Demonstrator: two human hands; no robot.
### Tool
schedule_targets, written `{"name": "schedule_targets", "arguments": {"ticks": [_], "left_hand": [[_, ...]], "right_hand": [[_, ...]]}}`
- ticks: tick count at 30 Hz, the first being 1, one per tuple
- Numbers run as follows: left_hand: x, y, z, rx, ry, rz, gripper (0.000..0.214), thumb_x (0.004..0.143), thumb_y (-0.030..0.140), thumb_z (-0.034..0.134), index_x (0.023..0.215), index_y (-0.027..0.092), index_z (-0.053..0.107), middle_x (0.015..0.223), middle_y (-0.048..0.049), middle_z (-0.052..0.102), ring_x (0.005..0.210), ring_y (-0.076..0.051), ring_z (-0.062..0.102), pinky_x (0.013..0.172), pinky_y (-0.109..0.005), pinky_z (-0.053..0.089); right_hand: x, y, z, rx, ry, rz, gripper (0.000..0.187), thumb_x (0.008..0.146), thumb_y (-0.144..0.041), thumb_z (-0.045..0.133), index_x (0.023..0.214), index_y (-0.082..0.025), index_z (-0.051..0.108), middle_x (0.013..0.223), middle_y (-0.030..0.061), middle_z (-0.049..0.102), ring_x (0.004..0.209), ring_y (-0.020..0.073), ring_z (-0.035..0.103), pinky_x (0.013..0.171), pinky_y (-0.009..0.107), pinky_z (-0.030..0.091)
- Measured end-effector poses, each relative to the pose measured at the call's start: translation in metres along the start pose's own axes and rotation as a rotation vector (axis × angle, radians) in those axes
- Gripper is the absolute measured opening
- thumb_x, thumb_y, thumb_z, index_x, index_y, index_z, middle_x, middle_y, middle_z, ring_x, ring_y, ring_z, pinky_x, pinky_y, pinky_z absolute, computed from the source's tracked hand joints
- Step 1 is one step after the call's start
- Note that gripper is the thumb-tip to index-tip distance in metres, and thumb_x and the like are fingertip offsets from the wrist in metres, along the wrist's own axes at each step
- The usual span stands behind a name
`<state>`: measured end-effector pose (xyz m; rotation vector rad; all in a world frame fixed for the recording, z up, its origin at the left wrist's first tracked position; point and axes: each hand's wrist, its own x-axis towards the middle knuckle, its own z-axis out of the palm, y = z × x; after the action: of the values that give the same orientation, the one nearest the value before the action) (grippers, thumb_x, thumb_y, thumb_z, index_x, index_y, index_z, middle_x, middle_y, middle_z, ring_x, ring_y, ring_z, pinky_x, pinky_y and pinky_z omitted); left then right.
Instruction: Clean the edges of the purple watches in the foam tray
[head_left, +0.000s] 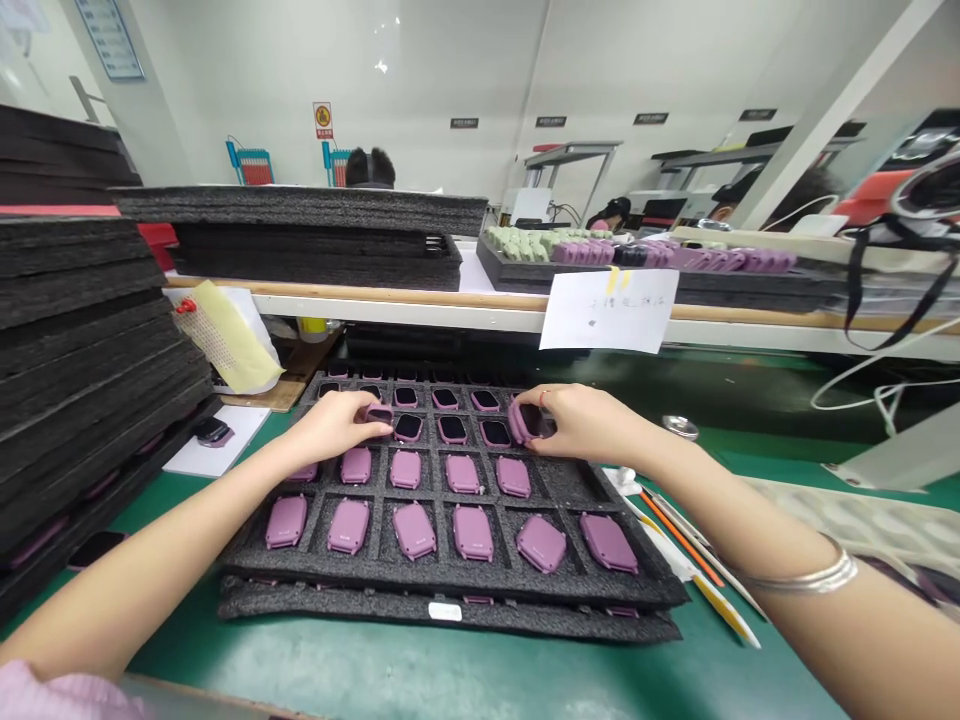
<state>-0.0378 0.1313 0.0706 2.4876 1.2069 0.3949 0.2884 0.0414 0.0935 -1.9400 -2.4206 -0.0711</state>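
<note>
A black foam tray (450,530) lies on the green mat, with pink rounded-rectangular device bodies in its square pockets. The near rows show pink backs, like the pink body (414,531), while the far rows show dark screens, like the screen-up body (409,427). My left hand (334,425) pinches a pink body (379,413) by its edge above the tray. My right hand (581,422) grips another pink body (527,421), tilted, over the tray's far right pockets.
Tall stacks of black foam trays (82,340) rise at the left. A second foam tray (450,620) lies under the front tray. Thin strips and orange-handled tools (686,545) lie to the right. A shelf (480,300) behind holds foam trays, green and purple parts, and a paper note.
</note>
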Motion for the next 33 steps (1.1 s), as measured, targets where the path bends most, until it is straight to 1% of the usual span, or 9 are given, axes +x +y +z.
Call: {"name": "schedule_targets", "arguments": {"ticks": [4, 8, 11, 14, 18, 22, 23, 28, 33], "left_hand": [[0.024, 0.014, 0.015, -0.033, -0.090, 0.009, 0.043, 0.088, 0.053, 0.056, 0.106, 0.017, 0.071, 0.086, -0.0064, 0.075, 0.080, -0.024, 0.070, 0.072, -0.031, 0.049], [0.044, 0.018, 0.025, -0.002, -0.128, 0.069, 0.041, 0.081, 0.053, 0.065, 0.096, 0.016, 0.073, 0.106, -0.0129, 0.071, 0.109, -0.031, 0.065, 0.094, -0.033, 0.047], [0.046, 0.020, 0.025, 0.000, -0.130, 0.059, 0.051, 0.077, 0.060, 0.067, 0.097, 0.013, 0.071, 0.115, -0.0172, 0.066, 0.110, -0.033, 0.064, 0.094, -0.036, 0.047], [0.037, 0.025, 0.022, -0.044, -0.124, 0.043, 0.053, 0.074, 0.059, 0.072, 0.102, 0.014, 0.069, 0.106, -0.0134, 0.070, 0.099, -0.031, 0.067, 0.084, -0.034, 0.049], [0.014, 0.040, 0.019, -0.139, -0.047, 0.027, 0.039, 0.070, 0.052, 0.080, 0.086, 0.018, 0.069, 0.089, -0.0077, 0.073, 0.091, -0.030, 0.067, 0.078, -0.032, 0.046], [-0.020, 0.067, 0.017, -0.307, 0.071, -0.013, 0.040, 0.085, 0.059, 0.063, 0.097, 0.020, 0.064, 0.089, -0.0034, 0.071, 0.079, -0.021, 0.065, 0.069, -0.029, 0.045], [-0.027, 0.074, 0.017, -0.394, 0.072, -0.033, 0.042, 0.087, 0.061, 0.060, 0.097, 0.021, 0.062, 0.082, -0.0011, 0.069, 0.069, -0.017, 0.062, 0.061, -0.027, 0.044], [-0.050, 0.098, 0.033, -1.443, -0.140, -0.261, 0.026, 0.074, 0.036, 0.077, 0.077, 0.016, 0.060, 0.072, 0.0005, 0.065, 0.047, -0.003, 0.036, 0.047, -0.019, 0.027], [-0.051, 0.101, 0.052, -1.675, -0.131, -0.367, 0.020, 0.081, 0.036, 0.072, 0.084, 0.016, 0.068, 0.075, -0.0022, 0.069, 0.074, -0.013, 0.063, 0.072, -0.023, 0.051]], "right_hand": [[0.000, -0.030, -0.004, 0.092, 0.092, -0.050, 0.048, 0.076, -0.025, 0.066, 0.123, -0.019, 0.070, 0.128, 0.0114, 0.072, 0.110, 0.0337, 0.071, 0.092, 0.044, 0.058], [-0.006, -0.048, -0.008, 0.214, 0.173, -0.121, 0.046, 0.074, -0.022, 0.070, 0.121, -0.019, 0.070, 0.127, 0.0091, 0.072, 0.113, 0.0295, 0.071, 0.097, 0.042, 0.057], [-0.017, -0.058, -0.012, 0.315, 0.230, -0.172, 0.047, 0.075, -0.022, 0.072, 0.122, -0.019, 0.068, 0.123, 0.0059, 0.074, 0.109, 0.0237, 0.072, 0.097, 0.035, 0.058], [-0.031, -0.065, -0.013, 0.460, 0.363, -0.224, 0.044, 0.075, -0.021, 0.072, 0.119, -0.021, 0.069, 0.118, 0.0045, 0.076, 0.102, 0.0237, 0.074, 0.093, 0.037, 0.060], [-0.044, -0.072, -0.011, 0.594, 0.540, -0.224, 0.043, 0.076, -0.021, 0.073, 0.119, -0.023, 0.068, 0.112, 0.0033, 0.077, 0.095, 0.0234, 0.076, 0.089, 0.038, 0.062], [-0.053, -0.074, -0.007, 0.646, 0.649, -0.215, 0.043, 0.079, -0.025, 0.075, 0.121, -0.027, 0.066, 0.114, 0.0036, 0.076, 0.093, 0.0248, 0.076, 0.091, 0.042, 0.063], [-0.055, -0.076, -0.007, 0.652, 0.676, -0.216, 0.045, 0.079, -0.025, 0.075, 0.123, -0.029, 0.065, 0.116, 0.0035, 0.076, 0.095, 0.0255, 0.076, 0.092, 0.043, 0.063], [-0.064, -0.087, -0.002, 0.566, 0.759, -0.305, 0.053, 0.083, -0.023, 0.073, 0.132, -0.030, 0.058, 0.125, 0.0047, 0.073, 0.108, 0.0265, 0.073, 0.101, 0.042, 0.060], [-0.060, -0.097, 0.008, 0.501, 0.639, -0.375, 0.062, 0.082, -0.014, 0.067, 0.140, -0.029, 0.049, 0.128, 0.0051, 0.072, 0.109, 0.0239, 0.074, 0.097, 0.035, 0.062]]}}
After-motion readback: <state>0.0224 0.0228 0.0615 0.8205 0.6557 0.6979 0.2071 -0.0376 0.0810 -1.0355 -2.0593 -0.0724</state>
